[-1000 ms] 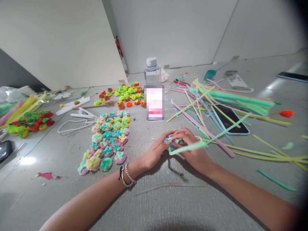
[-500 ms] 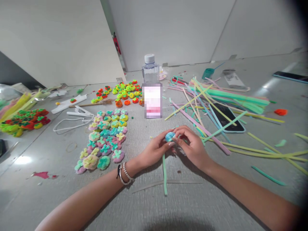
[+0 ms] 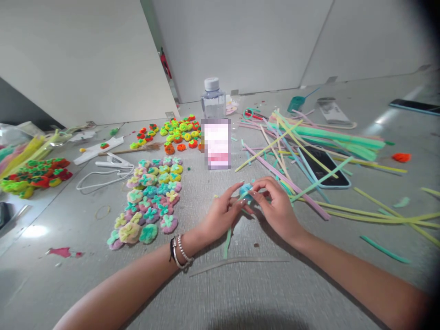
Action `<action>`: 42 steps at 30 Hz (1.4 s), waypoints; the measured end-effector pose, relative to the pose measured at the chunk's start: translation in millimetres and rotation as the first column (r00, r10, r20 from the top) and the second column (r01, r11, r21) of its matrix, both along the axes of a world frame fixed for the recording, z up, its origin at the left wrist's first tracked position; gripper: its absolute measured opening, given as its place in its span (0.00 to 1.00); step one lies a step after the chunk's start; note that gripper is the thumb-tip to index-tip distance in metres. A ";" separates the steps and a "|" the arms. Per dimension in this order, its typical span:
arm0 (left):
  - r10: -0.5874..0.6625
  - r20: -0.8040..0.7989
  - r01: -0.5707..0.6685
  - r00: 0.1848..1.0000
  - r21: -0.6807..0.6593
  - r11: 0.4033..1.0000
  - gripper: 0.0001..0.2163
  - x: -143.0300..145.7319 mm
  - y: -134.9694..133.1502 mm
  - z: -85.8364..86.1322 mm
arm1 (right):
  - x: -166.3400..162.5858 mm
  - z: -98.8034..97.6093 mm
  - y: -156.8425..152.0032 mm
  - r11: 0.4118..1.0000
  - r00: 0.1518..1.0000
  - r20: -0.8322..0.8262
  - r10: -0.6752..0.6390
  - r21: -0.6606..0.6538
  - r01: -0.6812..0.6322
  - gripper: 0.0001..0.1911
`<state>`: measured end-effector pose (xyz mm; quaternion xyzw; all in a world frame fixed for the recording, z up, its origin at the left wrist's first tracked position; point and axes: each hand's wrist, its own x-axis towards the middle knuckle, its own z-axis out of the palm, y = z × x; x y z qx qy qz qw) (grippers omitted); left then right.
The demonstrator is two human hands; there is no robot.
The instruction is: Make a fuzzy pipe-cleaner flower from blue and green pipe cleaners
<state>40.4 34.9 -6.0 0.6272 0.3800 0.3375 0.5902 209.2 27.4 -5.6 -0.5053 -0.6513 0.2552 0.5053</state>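
Change first: the mint-green chenille stem tail (image 3: 227,238) has swung round. A second ago it stuck out to the right, past the right hand (image 3: 279,208). Half a second ago it hung straight back toward the person. Now it runs down and left, passing under the left hand (image 3: 222,213), and less of it shows.

The small light-blue fuzzy chenille coil (image 3: 245,189) has barely moved. It is mid-desk between the two sets of fingertips, just above the grey desk (image 3: 240,293). Both hands are closed in a pinch on the coil, left from the left side and right from the right. My read is that the stem is being wound onto the coil, with free tail still left over.

Containers:
- Clear plastic bottle with white cap (image 3: 213,98): upright at the back and capped. Cannot tell whether there is liquid in it.
- Upright pink-and-white block (image 3: 216,144): in front of the bottle and blurred out. Cannot tell whether it is a box or what it holds.
- Crumpled clear plastic bag (image 3: 13,134): at the far left edge, with yellow and pink stems beside it. Cannot tell whether they are inside.

Nothing else is contained. The finished pastel chenille flowers (image 3: 151,197) lie loose in a patch left of the hands. The neon yellow-and-orange chenille pieces (image 3: 178,130) lie loose further back. The long loose pastel stems (image 3: 309,146) are scattered on the right, across a black phone (image 3: 323,172).
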 end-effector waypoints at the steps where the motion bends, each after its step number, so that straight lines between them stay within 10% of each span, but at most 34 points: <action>1: 0.023 0.020 -0.023 1.000 0.011 1.000 0.23 -0.8 -0.4 0.9 | 0.2 -1.1 0.6 1.000 1.000 -0.001 -0.021 0.001 0.021 0.07; 12: 0.111 0.191 -0.153 0.975 0.215 0.965 0.20 -5.2 -1.5 -1.1 | 0.3 1.9 0.7 0.997 0.998 -0.063 0.030 -0.070 -0.034 0.09; 20: 0.080 -0.039 -0.074 0.996 0.134 0.988 0.18 -3.6 -2.0 10.6 | -3.2 8.5 -5.5 0.992 0.993 0.012 0.122 -0.035 -0.121 0.06; 27: 0.071 0.144 -0.050 0.987 -0.144 0.988 0.19 -1.7 2.1 12.3 | -4.9 10.2 -5.5 0.994 0.992 0.070 0.105 -0.049 -0.102 0.05; 42: 0.097 0.294 -0.009 0.951 -0.287 0.958 0.20 -0.5 8.2 4.6 | -2.0 2.9 -3.5 0.994 0.994 0.051 0.094 -0.057 -0.091 0.03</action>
